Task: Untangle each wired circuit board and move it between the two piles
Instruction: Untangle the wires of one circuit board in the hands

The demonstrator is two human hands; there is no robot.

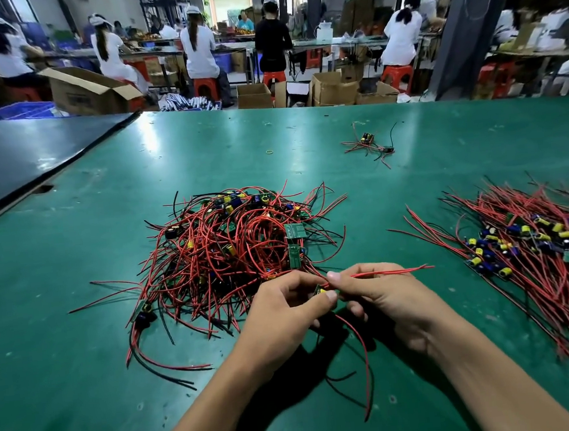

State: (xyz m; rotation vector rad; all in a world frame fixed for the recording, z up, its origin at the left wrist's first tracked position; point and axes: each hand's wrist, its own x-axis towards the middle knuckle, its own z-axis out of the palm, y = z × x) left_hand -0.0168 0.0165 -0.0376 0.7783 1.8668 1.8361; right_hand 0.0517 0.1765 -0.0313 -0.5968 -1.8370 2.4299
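At the tangled pile (pixel 231 251)'s near edge, on the green tabletop (pixel 83 370), the left hand (pixel 281 315) pinches a small circuit board (pixel 319 289), apparently by its edge; the right hand (pixel 386 295)'s fingers (pixel 337 276) grip its red wires (pixel 393 271).

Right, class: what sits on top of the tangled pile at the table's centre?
Green circuit boards and yellow capacitors show among looping red wires; whatever lies deeper is covered.

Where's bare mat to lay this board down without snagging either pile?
Free: the mat strip between tangled pile and sorted pile; also left of the tangle, toward the black sheet. Crowded: wire ends fringing both piles.
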